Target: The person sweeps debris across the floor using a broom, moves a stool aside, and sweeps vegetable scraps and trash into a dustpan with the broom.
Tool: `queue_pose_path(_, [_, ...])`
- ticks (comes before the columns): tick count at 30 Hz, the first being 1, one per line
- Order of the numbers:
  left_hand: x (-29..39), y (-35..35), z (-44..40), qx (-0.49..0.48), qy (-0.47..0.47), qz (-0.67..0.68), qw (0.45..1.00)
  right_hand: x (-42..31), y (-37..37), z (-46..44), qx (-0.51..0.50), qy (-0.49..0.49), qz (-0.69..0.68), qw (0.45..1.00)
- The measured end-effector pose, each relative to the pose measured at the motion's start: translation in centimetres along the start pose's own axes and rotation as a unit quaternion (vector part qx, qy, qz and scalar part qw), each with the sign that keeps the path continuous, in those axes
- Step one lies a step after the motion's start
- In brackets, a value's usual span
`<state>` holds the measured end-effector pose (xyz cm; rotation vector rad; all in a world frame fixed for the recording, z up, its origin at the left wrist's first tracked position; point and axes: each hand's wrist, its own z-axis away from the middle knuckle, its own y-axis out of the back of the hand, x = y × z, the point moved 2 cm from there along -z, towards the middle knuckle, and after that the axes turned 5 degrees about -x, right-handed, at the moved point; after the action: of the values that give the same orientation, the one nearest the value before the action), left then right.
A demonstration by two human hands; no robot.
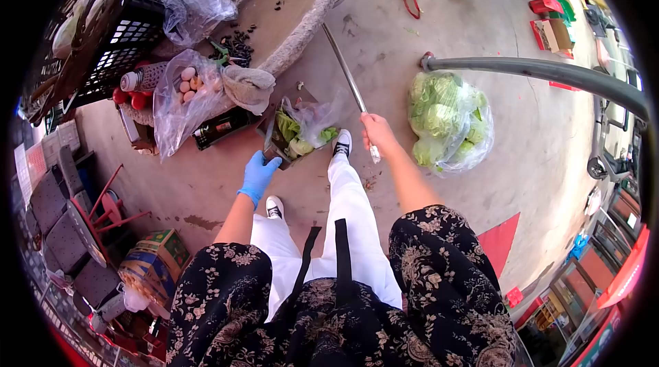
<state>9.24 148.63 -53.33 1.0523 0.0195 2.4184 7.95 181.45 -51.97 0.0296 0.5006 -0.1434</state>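
Observation:
My left hand [259, 176], in a blue glove, is closed at the near edge of a dark box [276, 151] that holds leafy greens [299, 135] and a clear plastic bag [317, 119]. My bare right hand [377, 131] is wrapped round a thin metal pole [345, 68], near its lower end. The pole slants up and left from the hand, its far end near the rim of a stone-like table. Right of my right hand, a clear bag of green cabbages [445, 119] lies on the floor.
Left of the box are a bag of eggs [191, 86], a grey cloth [248, 88] and a black crate [134, 27]. A thick grey pole [535, 66] crosses above the cabbages. Grey chairs [51, 212] and a cardboard box [155, 264] stand at lower left.

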Motion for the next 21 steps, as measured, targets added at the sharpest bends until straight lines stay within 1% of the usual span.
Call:
queue_pose_path(2, [0.4,-0.5,-1.6,-0.005,0.015,0.012,1.0,-2.6,0.3,-5.1,-0.018,-0.013,0.021,1.0])
queue_pose_path(4, [1.0,-0.8,-3.3,-0.007,0.031,0.015,0.999,-4.5,0.3,-10.2,-0.026,-0.036,0.082,0.996])
queue_pose_path(5, [1.7,-1.1,-3.9,-0.001,0.032,0.022,0.999,-6.0,0.1,-11.6,0.004,-0.027,0.163,0.986])
queue_pose_path(6, [2.2,-1.3,-4.5,0.005,0.032,0.028,0.999,-7.7,0.2,-12.5,0.033,-0.017,0.241,0.97])
queue_pose_path(7, [2.9,-1.5,-5.1,0.01,0.032,0.034,0.999,-8.5,1.0,-13.7,0.078,0.022,0.317,0.945])
queue_pose_path(8, [2.7,-1.6,-5.7,-0.012,0.027,0.08,0.996,-9.0,1.9,-14.8,0.122,0.06,0.39,0.911])
queue_pose_path(9, [2.9,-1.6,-6.2,-0.015,0.023,0.083,0.996,-9.2,2.9,-14.8,0.165,0.095,0.459,0.868])
queue_pose_path(11, [3.4,-1.8,-7.2,-0.028,0.011,0.088,0.996,-9.0,6.3,-13.3,0.147,0.04,0.46,0.875])
queue_pose_path(13, [4.3,-2.0,-8.4,-0.036,0.013,0.085,0.996,-8.8,10.4,-11.4,0.14,0.011,0.466,0.874])
queue_pose_path(15, [4.9,-2.2,-8.8,-0.045,0.02,0.083,0.995,-6.3,13.9,-7.9,0.141,-0.01,0.457,0.878])
queue_pose_path(17, [3.9,-2.0,-9.9,-0.058,0.02,0.041,0.997,-3.5,16.5,-3.6,0.157,-0.026,0.432,0.888])
queue_pose_path(20, [5.0,-2.6,-10.8,-0.075,0.013,0.007,0.997,0.4,18.3,2.6,0.184,-0.063,0.379,0.905])
queue_pose_path(21, [5.6,-2.8,-11.0,-0.079,0.008,0.001,0.997,2.3,18.7,4.1,0.197,-0.045,0.372,0.906])
